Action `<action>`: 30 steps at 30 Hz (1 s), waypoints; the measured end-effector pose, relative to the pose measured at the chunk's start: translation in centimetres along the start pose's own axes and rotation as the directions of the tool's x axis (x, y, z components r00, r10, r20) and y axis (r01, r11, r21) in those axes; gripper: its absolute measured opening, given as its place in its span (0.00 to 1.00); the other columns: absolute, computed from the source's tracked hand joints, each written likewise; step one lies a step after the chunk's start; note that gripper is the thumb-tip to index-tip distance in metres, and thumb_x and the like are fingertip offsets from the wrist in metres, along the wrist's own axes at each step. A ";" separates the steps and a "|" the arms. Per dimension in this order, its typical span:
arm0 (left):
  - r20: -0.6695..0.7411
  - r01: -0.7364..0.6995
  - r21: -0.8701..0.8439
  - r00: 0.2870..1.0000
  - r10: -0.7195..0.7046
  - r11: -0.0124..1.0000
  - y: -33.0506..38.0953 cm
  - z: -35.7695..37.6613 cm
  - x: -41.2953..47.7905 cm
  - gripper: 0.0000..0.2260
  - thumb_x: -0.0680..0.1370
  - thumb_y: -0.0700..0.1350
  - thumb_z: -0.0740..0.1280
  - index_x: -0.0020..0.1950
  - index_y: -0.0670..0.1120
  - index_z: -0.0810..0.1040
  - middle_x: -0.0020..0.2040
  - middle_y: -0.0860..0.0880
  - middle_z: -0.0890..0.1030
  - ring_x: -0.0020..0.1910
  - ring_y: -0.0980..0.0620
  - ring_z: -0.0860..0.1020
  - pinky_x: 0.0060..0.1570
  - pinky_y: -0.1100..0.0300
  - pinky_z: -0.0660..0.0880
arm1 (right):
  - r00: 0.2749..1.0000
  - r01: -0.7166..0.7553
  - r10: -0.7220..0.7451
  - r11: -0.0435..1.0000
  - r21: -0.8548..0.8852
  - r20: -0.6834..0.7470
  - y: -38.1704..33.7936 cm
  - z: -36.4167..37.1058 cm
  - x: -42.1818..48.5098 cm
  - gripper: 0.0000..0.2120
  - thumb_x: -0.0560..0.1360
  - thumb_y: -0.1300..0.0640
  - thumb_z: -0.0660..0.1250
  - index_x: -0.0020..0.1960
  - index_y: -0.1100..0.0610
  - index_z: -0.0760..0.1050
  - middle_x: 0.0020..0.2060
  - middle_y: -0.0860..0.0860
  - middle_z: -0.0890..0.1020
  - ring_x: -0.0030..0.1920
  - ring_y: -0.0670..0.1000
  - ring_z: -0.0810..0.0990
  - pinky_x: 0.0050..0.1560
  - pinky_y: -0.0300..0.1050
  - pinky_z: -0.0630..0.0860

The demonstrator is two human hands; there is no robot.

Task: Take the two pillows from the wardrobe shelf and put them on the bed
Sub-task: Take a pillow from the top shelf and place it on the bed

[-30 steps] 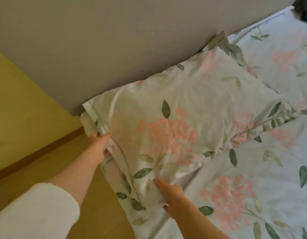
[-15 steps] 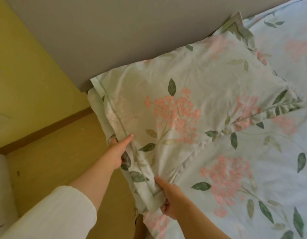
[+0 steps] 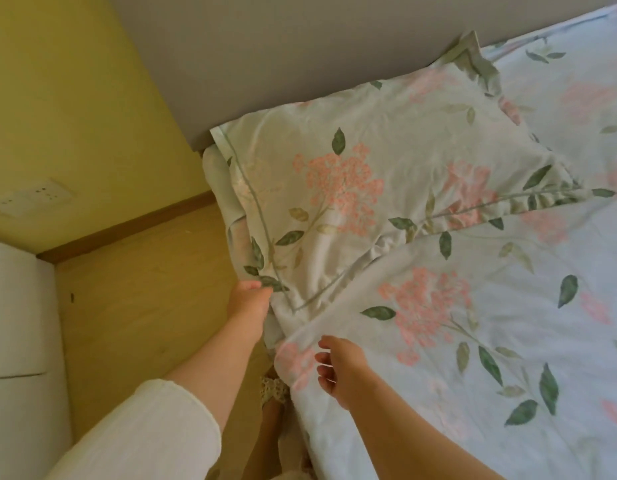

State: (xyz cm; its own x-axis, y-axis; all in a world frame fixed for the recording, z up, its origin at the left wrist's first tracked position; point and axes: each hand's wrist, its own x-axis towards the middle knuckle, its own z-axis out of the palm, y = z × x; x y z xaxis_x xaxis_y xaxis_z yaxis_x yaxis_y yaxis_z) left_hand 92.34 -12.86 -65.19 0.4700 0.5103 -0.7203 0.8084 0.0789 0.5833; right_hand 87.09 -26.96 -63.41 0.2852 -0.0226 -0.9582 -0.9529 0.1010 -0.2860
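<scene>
The pillow (image 3: 352, 174), in a pale floral case with pink blooms and green leaves, lay flat at the head of the bed (image 3: 508, 341), its far edge against the grey headboard (image 3: 300, 64). It occupied the frame from roughly 11 o'clock to 2 o'clock. Only one pillow could be made out with certainty; a second layer of fabric showed under its left edge, but whether that was the other pillow could not be told.

The left hand (image 3: 246, 303), near the centre of the frame, was pinched shut on the pillow's near left corner, fingers gathered on the flange of the case where it overhung the side of the bed. The sleeve (image 3: 154, 434) on that arm was white and pushed up the forearm, at 7 o'clock.

The right hand (image 3: 341, 370), just below centre at 6 o'clock, was spread loosely, fingers apart and curled, gripping nothing. It hung just beside the edge of the matching floral bedspread (image 3: 473, 393); contact with the fabric could not be confirmed.

The bedspread covered the right half of the frame, from 2 o'clock to 5 o'clock. A yellow wall (image 3: 75, 98) stood at 10 o'clock, with a wooden floor (image 3: 144, 289) at 8 o'clock and a white unit (image 3: 16, 323) at 9 o'clock.
</scene>
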 end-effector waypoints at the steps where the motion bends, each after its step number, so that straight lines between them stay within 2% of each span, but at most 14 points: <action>1: 0.028 0.005 -0.012 1.000 -0.005 1.000 -0.2 -0.1 -1.7 0.10 0.76 0.41 0.65 0.57 0.44 0.74 0.42 0.47 0.74 0.42 0.49 0.72 0.40 0.59 0.68 | 1.000 0.017 -0.017 1.000 -0.014 0.011 0.1 -0.4 -1.1 0.05 0.78 0.61 0.59 0.43 0.60 0.71 0.34 0.55 0.72 0.30 0.50 0.67 0.31 0.41 0.67; 4: 0.098 0.024 -0.092 0.995 -0.015 0.995 -0.5 -0.8 -6.8 0.04 0.76 0.39 0.62 0.48 0.46 0.75 0.36 0.48 0.74 0.35 0.53 0.71 0.33 0.61 0.67 | 0.997 0.077 -0.077 0.996 -0.038 0.022 0.4 -1.6 -4.8 0.06 0.78 0.61 0.59 0.43 0.60 0.70 0.33 0.54 0.72 0.29 0.49 0.67 0.31 0.40 0.66; 8: 0.158 0.028 -0.194 0.987 0.003 0.981 -0.4 -2.8 -12.6 0.07 0.76 0.37 0.62 0.40 0.47 0.74 0.33 0.49 0.74 0.31 0.54 0.70 0.31 0.62 0.65 | 0.988 0.149 -0.149 0.989 -0.010 0.037 0.5 -2.1 -9.8 0.04 0.77 0.62 0.58 0.45 0.60 0.71 0.32 0.54 0.71 0.28 0.49 0.66 0.30 0.40 0.65; 13: 0.169 -0.006 -0.332 0.983 0.066 0.943 1.2 -5.9 -20.0 0.08 0.78 0.40 0.61 0.39 0.48 0.71 0.35 0.50 0.75 0.34 0.54 0.74 0.32 0.61 0.69 | 0.957 0.275 -0.278 0.960 0.051 0.082 0.1 -2.0 -16.4 0.04 0.78 0.62 0.59 0.50 0.61 0.71 0.32 0.53 0.72 0.28 0.49 0.66 0.30 0.39 0.65; 18: 0.150 -0.082 -0.453 0.975 0.167 0.888 0.6 -10.5 -27.0 0.07 0.79 0.42 0.61 0.41 0.49 0.72 0.36 0.51 0.76 0.35 0.55 0.75 0.35 0.60 0.70 | 0.913 0.361 -0.376 0.925 0.117 0.158 3.0 -0.5 -22.8 0.04 0.77 0.63 0.58 0.51 0.61 0.70 0.29 0.52 0.70 0.26 0.48 0.66 0.28 0.40 0.64; 22: 0.106 -0.163 -0.520 0.962 0.252 0.839 -2.1 -14.7 -32.1 0.06 0.78 0.42 0.62 0.42 0.49 0.73 0.38 0.51 0.77 0.38 0.54 0.76 0.38 0.59 0.71 | 0.866 0.406 -0.441 0.895 0.183 0.236 7.3 0.3 -28.3 0.04 0.77 0.63 0.58 0.48 0.60 0.71 0.27 0.51 0.70 0.26 0.48 0.66 0.28 0.39 0.63; 26: 0.079 -0.246 -0.540 0.937 0.339 0.805 -5.5 -18.5 -37.1 0.06 0.78 0.43 0.62 0.42 0.50 0.73 0.40 0.50 0.78 0.41 0.53 0.77 0.41 0.58 0.71 | 0.804 0.494 -0.529 0.848 0.192 0.271 11.7 0.3 -33.4 0.07 0.77 0.63 0.59 0.41 0.58 0.71 0.26 0.50 0.70 0.25 0.47 0.67 0.28 0.40 0.64; 30: 0.039 -0.346 -0.534 0.901 0.432 0.771 -7.9 -21.8 -42.2 0.04 0.78 0.43 0.63 0.43 0.49 0.75 0.41 0.51 0.79 0.42 0.53 0.78 0.42 0.58 0.72 | 0.742 0.574 -0.600 0.799 0.181 0.298 15.3 -0.2 -37.9 0.08 0.77 0.63 0.59 0.40 0.57 0.72 0.26 0.51 0.71 0.25 0.47 0.68 0.28 0.40 0.64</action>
State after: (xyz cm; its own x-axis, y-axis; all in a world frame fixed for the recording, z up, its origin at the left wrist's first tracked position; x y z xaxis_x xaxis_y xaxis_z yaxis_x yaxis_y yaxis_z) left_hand 58.40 -16.34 -31.16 0.7863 0.4605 -0.4120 0.2717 0.3413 0.8999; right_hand 61.73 -24.72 -31.49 0.8145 0.2187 -0.5373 -0.5790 0.2481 -0.7767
